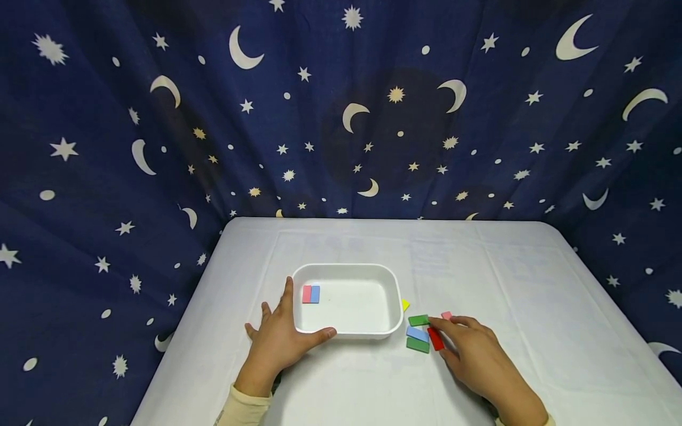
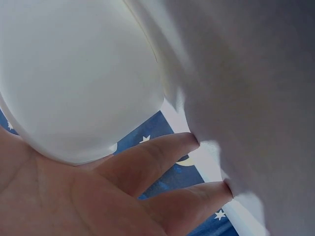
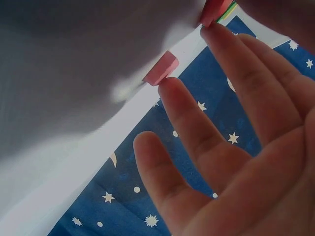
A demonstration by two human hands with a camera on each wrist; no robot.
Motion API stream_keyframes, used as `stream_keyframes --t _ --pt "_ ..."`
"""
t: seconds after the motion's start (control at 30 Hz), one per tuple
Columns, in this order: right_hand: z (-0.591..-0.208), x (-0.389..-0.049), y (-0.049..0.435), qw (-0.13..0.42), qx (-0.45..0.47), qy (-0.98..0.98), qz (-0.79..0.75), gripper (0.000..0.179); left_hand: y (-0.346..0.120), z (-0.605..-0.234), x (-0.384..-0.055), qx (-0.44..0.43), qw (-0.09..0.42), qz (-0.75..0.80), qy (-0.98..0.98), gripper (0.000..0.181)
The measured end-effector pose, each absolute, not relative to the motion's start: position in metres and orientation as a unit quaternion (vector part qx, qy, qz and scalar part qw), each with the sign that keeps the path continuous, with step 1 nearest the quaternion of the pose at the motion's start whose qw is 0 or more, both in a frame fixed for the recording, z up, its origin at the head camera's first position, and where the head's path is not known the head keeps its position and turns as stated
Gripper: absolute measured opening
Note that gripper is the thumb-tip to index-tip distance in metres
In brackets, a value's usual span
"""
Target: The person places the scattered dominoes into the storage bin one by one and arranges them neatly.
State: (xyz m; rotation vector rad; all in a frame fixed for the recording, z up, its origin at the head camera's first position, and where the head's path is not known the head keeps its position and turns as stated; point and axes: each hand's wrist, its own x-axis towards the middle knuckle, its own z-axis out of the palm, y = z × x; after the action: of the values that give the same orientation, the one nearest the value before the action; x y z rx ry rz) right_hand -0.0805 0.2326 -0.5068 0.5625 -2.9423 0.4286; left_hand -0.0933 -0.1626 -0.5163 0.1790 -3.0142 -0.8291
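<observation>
My left hand (image 1: 279,340) is spread around the near left corner of a white tray (image 1: 351,335), its thumb along the front side and its index finger along the left side. In the left wrist view, the tray wall (image 2: 78,98) lies against the palm. My right hand (image 1: 476,355) pinches a red block (image 1: 435,339) between thumb and index finger. Close to these fingers lie a green block (image 1: 418,320), a blue block (image 1: 418,333) and another green block (image 1: 418,345). A pink block (image 3: 161,69) is at the tip of another right finger.
Inside the tray, a pink block (image 1: 306,294) and a blue block (image 1: 315,294) lie side by side near the left wall. Part of a yellow block (image 1: 405,305) shows beside the tray's right wall. A white cloth covers the table (image 1: 506,266); a dark blue curtain (image 1: 319,118) hangs behind.
</observation>
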Motion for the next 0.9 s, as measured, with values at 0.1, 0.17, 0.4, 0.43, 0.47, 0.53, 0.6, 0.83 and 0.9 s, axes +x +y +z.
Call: stream_keyframes --t 0.1,0.17,0.4,0.43,0.47,0.53,0.6,0.83,0.9 --pt "-0.507 -0.0799 0.232 0.059 0.183 -0.971 0.14 0.061 -0.1631 -0.5163 -0.0927 0.058 0.002 -0.265 -0.963 0.153" --pt "-0.5072 -0.0794 0.2318 0.06 0.183 -0.971 0.14 0.061 -0.1631 -0.5165 -0.0927 0.056 0.003 -0.266 -0.962 0.153" --pt "-0.5085 -0.0785 0.2319 0.066 0.186 -0.97 0.14 0.059 -0.1636 -0.5172 -0.0931 0.054 0.008 -0.266 -0.962 0.153" --pt "-0.5085 -0.0787 0.2319 0.067 0.187 -0.97 0.14 0.059 -0.1636 -0.5169 -0.0931 0.054 0.008 -0.267 -0.962 0.153" --pt "-0.5084 -0.0788 0.2319 0.067 0.187 -0.97 0.14 0.059 -0.1636 -0.5166 -0.0931 0.053 0.007 -0.267 -0.962 0.152" --pt "-0.5082 -0.0789 0.2319 0.067 0.187 -0.97 0.14 0.059 -0.1635 -0.516 -0.0931 0.053 0.008 -0.267 -0.962 0.152" --pt "-0.5077 -0.0788 0.2318 0.067 0.187 -0.97 0.139 0.059 -0.1633 -0.5153 -0.093 0.053 0.007 -0.267 -0.962 0.152" --pt "-0.5066 -0.0782 0.2318 0.067 0.191 -0.969 0.142 0.059 -0.163 -0.514 -0.0929 0.053 0.006 -0.265 -0.963 0.152" --pt "-0.5069 -0.0784 0.2319 0.07 0.192 -0.968 0.143 0.059 -0.1631 -0.5143 -0.0928 0.052 0.007 -0.265 -0.963 0.152"
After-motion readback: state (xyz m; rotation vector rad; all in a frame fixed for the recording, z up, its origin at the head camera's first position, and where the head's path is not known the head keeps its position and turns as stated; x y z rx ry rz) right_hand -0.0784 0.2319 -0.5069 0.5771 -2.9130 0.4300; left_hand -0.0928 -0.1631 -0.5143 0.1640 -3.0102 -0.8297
